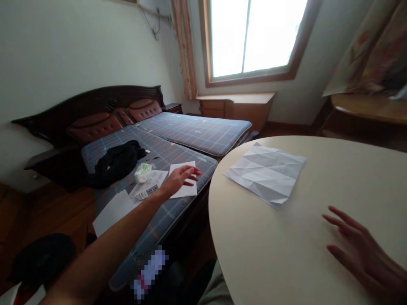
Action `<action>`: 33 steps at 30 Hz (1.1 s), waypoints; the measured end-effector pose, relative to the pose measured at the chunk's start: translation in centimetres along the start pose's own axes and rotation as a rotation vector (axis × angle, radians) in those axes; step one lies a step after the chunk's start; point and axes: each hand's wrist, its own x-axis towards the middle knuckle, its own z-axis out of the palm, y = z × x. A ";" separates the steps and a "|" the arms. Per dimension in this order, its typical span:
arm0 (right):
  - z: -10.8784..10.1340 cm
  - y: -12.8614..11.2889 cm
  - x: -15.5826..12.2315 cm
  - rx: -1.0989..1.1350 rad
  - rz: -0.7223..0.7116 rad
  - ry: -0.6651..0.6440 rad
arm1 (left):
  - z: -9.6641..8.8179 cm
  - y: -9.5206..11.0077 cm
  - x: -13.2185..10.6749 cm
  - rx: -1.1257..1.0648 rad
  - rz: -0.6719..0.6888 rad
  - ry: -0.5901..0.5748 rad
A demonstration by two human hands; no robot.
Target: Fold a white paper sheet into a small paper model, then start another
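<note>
My left hand (182, 178) reaches out over the near mattress, fingers extended and holding nothing. Beneath or just beyond it lies a white sheet of paper (190, 190), partly covered by the hand; whether they touch I cannot tell. At the lower right, my right hand (354, 241) is over the cream tabletop (260, 245), with its fingers apart and nothing in them. A creased white sheet of paper (267, 171) lies spread on the table, to the left of my right hand and apart from it.
On the near mattress (165, 146) are a black garment (119, 159), a white and green packet (143, 173), printed papers (149, 189) and blank white sheets (116, 209). A round black object (43, 256) is at the lower left. A wooden desk (244, 103) stands under the window.
</note>
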 end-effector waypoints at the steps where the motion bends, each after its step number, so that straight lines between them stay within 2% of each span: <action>1: 0.0 0.0 0.2 0.013 0.003 -0.015 | 1.6 1.3 1.9 0.030 0.066 0.028; 3: -0.1 -0.1 0.8 0.008 -0.017 -0.072 | 5.1 3.0 5.2 0.116 0.155 0.071; 5: -0.2 -0.6 1.9 -0.045 -0.022 -0.057 | 8.5 3.8 7.8 0.211 0.207 0.098; 8: -0.2 -2.2 4.3 -0.085 0.055 -0.104 | 12.6 3.8 10.5 0.368 0.239 0.105; 10: 0.3 -3.4 6.0 -0.078 0.124 -0.155 | 14.5 3.5 11.4 0.467 0.239 0.095; 13: 1.5 -4.9 7.9 -0.067 0.127 -0.241 | 16.1 3.1 11.8 0.593 0.245 0.101; 17: 2.7 -5.5 9.2 -0.120 0.161 -0.319 | 16.0 3.5 11.6 0.668 0.303 0.113; 20: 2.8 -5.7 9.3 -0.138 0.150 -0.296 | 16.2 5.2 11.7 0.672 0.341 0.131; 23: 2.1 -5.6 8.8 -0.128 0.109 -0.280 | 18.8 8.3 11.3 0.644 0.420 0.150; 25: 1.1 -5.0 8.2 -0.098 0.045 -0.260 | 22.2 10.9 10.5 0.617 0.521 0.094; 27: -0.5 -3.5 7.3 -0.092 0.040 -0.226 | 26.2 13.3 9.5 0.597 0.623 0.000; 30: -3.5 0.5 5.3 -0.171 0.189 -0.200 | 31.9 15.7 8.2 0.589 0.692 -0.098; 33: -6.1 4.9 3.1 -0.239 0.341 -0.139 | 35.3 16.4 7.8 0.598 0.712 -0.175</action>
